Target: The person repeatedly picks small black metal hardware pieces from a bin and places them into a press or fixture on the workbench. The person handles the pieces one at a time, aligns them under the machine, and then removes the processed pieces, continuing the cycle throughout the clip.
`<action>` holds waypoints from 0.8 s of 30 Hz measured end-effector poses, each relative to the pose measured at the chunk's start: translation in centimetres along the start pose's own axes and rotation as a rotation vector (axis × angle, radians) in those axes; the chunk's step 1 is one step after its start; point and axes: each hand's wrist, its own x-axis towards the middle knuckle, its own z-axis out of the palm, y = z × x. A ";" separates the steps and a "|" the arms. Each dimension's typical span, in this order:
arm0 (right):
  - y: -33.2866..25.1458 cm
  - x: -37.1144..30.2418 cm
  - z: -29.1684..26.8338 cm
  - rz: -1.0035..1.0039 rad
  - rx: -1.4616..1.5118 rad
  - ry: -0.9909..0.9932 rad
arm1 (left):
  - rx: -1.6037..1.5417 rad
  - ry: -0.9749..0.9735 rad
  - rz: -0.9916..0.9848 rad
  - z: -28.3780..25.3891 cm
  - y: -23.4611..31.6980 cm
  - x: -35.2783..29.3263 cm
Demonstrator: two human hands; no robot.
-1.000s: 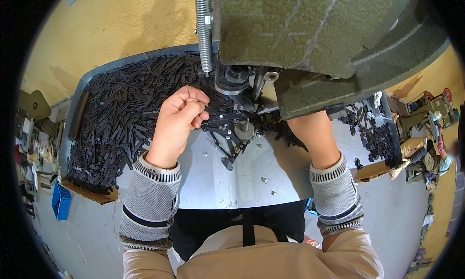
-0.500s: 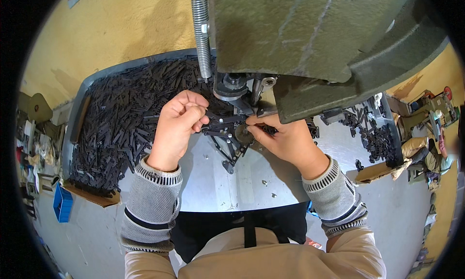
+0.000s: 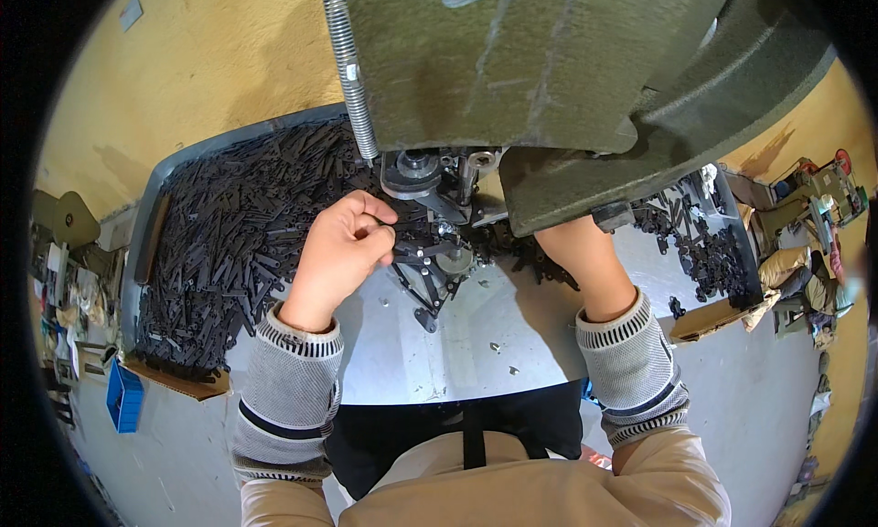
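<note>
Just beside a black linkage, left hand curls, hold unclear; right hand has fingers hidden behind green machine.

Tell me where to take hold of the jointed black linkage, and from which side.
Probably best pinched by its rounded near end, coming from the near side: there the black linkage juts out over the metal table, while the green machine crowds its far end.

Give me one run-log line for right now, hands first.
Left hand: curled beside jointed black metal linkage | Right hand: fingers hidden behind olive-green cast-metal machine head | Flat black metal strips: heaped, left side
</note>
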 end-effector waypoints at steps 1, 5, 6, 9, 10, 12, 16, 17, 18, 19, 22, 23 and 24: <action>0.3 0.1 0.2 -0.011 -0.037 -0.038 | 0.112 -0.010 0.013 -0.3 0.0 0.0; 0.8 0.3 1.6 -0.164 -0.437 -0.134 | 0.282 0.266 0.149 -2.1 -0.2 0.9; 0.7 0.2 1.9 -0.180 -0.412 -0.112 | 0.316 0.277 0.172 -2.4 -0.4 0.9; 0.4 -0.1 2.4 -0.167 -0.402 -0.086 | 0.461 0.316 0.226 -2.6 -1.2 1.3; 0.2 -0.1 2.3 -0.152 -0.409 -0.085 | 0.494 0.288 0.301 -2.6 -1.4 1.4; 0.0 -0.3 2.2 -0.120 -0.425 -0.085 | 0.549 0.227 0.443 -2.3 -1.9 1.8; 0.6 0.1 1.8 -0.114 -0.375 -0.114 | 0.409 0.030 0.298 -1.9 -2.3 2.5; 1.0 0.3 1.6 -0.146 -0.408 -0.105 | 0.530 0.030 0.315 -2.0 -2.3 2.4; 1.4 0.4 1.5 -0.181 -0.445 -0.097 | 0.573 0.026 0.340 -2.0 -2.3 2.5; 1.8 0.4 1.3 -0.207 -0.465 -0.081 | 0.594 0.023 0.362 -2.1 -2.3 2.5; 2.3 -0.4 1.1 -0.016 -0.191 -0.042 | 0.678 0.006 0.378 -2.1 -2.3 2.5; 2.4 -0.4 1.0 -0.055 -0.130 -0.010 | 0.709 -0.003 0.377 -2.1 -2.2 2.5; 2.4 -0.6 0.9 -0.071 -0.080 0.011 | 0.740 -0.015 0.377 -2.0 -2.1 2.6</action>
